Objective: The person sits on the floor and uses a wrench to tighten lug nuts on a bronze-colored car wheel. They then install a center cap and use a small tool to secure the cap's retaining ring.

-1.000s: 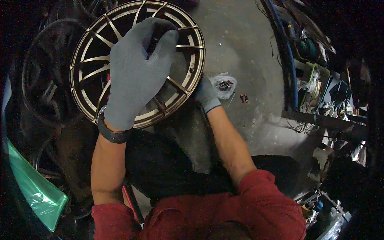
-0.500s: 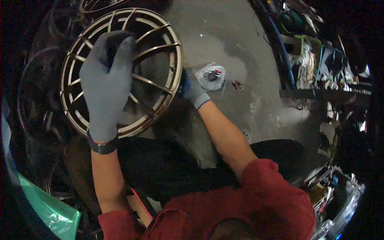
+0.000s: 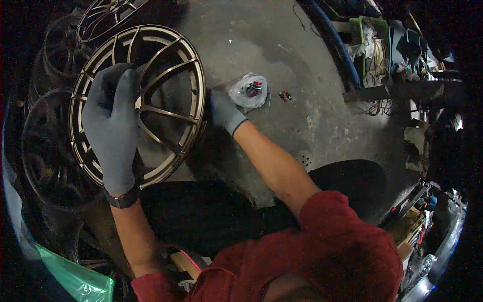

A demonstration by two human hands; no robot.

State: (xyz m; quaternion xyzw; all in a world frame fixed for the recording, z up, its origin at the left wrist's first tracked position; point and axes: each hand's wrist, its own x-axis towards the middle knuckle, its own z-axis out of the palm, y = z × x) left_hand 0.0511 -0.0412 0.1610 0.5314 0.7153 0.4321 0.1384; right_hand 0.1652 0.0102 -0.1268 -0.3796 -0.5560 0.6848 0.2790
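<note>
1. Wheel rim (image 3: 168,114), bronze and thin-spoked, stands tilted in front of the wearer, left of centre in my view, near the dark-clad legs.
2. I see the left hand (image 3: 109,126), in a grey glove, across the left part of the spokes. Its thumb stands apart from the curled forefinger; the fingertips are hidden from me, so I cannot tell whether they pinch anything.
3. I find the right hand (image 3: 226,115), gloved too, just beside the rim's right edge. Its fingers sink into shadow, and I cannot tell whether they grip or touch.
4. On the concrete floor (image 3: 327,133) beyond that hand I make out a clear plastic bag (image 3: 243,96) with dark and red contents, and small red-and-black pieces (image 3: 285,95) near it.
5. To the left I have dark wheels (image 3: 45,173), and below them a green plastic sheet (image 3: 80,279).
</note>
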